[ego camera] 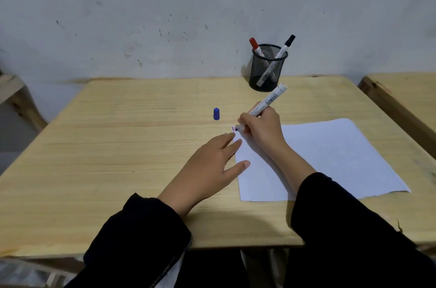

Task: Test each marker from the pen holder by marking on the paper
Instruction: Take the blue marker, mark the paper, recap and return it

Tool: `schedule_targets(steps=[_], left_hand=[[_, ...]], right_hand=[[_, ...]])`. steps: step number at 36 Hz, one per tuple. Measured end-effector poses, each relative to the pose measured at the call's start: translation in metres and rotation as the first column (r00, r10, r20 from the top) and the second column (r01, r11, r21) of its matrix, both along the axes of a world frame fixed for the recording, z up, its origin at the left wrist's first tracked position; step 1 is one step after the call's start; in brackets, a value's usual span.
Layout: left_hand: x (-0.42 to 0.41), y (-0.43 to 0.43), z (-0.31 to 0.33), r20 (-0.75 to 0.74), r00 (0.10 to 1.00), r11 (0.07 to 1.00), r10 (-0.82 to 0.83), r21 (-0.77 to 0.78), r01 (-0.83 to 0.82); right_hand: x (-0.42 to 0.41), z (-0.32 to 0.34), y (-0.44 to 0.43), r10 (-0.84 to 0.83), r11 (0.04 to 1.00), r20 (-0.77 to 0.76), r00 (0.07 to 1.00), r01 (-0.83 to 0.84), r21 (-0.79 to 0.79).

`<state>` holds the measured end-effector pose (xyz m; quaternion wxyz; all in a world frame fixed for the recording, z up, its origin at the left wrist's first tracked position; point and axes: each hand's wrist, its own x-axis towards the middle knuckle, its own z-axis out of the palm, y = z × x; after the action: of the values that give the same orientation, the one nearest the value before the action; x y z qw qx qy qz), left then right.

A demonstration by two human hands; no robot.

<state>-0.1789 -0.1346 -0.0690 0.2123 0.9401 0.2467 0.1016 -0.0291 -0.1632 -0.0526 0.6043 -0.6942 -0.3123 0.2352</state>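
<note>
Standing in the mesh pen holder (267,75): red-capped marker (256,46), black-capped marker (280,54).

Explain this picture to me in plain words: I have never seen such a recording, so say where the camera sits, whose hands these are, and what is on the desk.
There is no machine here. A camera worn on a person's head looks down at their own two bare hands.

The right hand holds an uncapped white marker, its tip at the near-left corner of a white sheet of paper, where small marks show. The left hand lies flat, fingertips on the paper's edge.

All this rests on a pale wooden desk. A small blue marker cap stands apart. At the back, a black mesh pen holder keeps a red-capped marker and a black-capped marker.
</note>
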Motion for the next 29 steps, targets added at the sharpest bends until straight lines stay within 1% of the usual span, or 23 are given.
schedule_targets(steps=[3, 5, 10, 13, 15, 22, 23, 25, 27, 29], left_hand=[[0.000, 0.000, 0.001, 0.000, 1.000, 1.000, -0.001, -0.007, 0.001], [0.000, 0.000, 0.001, 0.003, 1.000, 1.000, -0.001, -0.006, 0.001], [0.000, 0.001, 0.002, 0.007, 1.000, 1.000, -0.008, 0.013, 0.008], [0.000, 0.002, 0.004, 0.001, 1.000, 1.000, -0.013, 0.007, 0.013], [0.000, 0.004, 0.005, -0.002, 1.000, 1.000, -0.020, 0.003, 0.020], [0.010, 0.017, 0.015, -0.009, 1.000, 1.000, -0.024, 0.019, 0.024], [0.012, 0.020, 0.016, 0.012, 1.000, 0.999, -0.027, 0.021, 0.027], [0.017, 0.027, 0.020, 0.118, 0.993, 1.000, -0.002, 0.008, 0.001], [0.021, 0.035, 0.025, 0.238, 0.968, 0.996, 0.083, -0.011, -0.083], [0.027, 0.044, 0.029, 0.293, 0.946, 0.989, 0.141, -0.004, -0.146]], right_hand=[[0.001, 0.001, -0.002, -0.016, 0.999, -0.091, 0.996, 0.021, 0.050], [0.003, 0.002, -0.003, -0.033, 0.994, -0.190, 0.981, 0.052, 0.098], [0.011, 0.004, -0.004, 0.041, 0.963, -0.441, 0.896, 0.083, 0.257], [0.013, 0.006, -0.005, 0.090, 0.946, -0.528, 0.844, 0.094, 0.312], [0.014, 0.007, -0.007, 0.100, 0.942, -0.528, 0.843, 0.090, 0.322], [0.021, 0.025, -0.016, 0.095, 0.944, -0.442, 0.892, 0.061, 0.326], [0.022, 0.028, -0.018, 0.103, 0.942, -0.434, 0.895, 0.053, 0.332], [0.024, 0.034, -0.022, 0.114, 0.935, -0.429, 0.896, 0.048, 0.350], [0.026, 0.039, -0.026, 0.118, 0.926, -0.436, 0.892, 0.059, 0.372], [0.027, 0.043, -0.031, 0.120, 0.917, -0.445, 0.888, 0.072, 0.391]])
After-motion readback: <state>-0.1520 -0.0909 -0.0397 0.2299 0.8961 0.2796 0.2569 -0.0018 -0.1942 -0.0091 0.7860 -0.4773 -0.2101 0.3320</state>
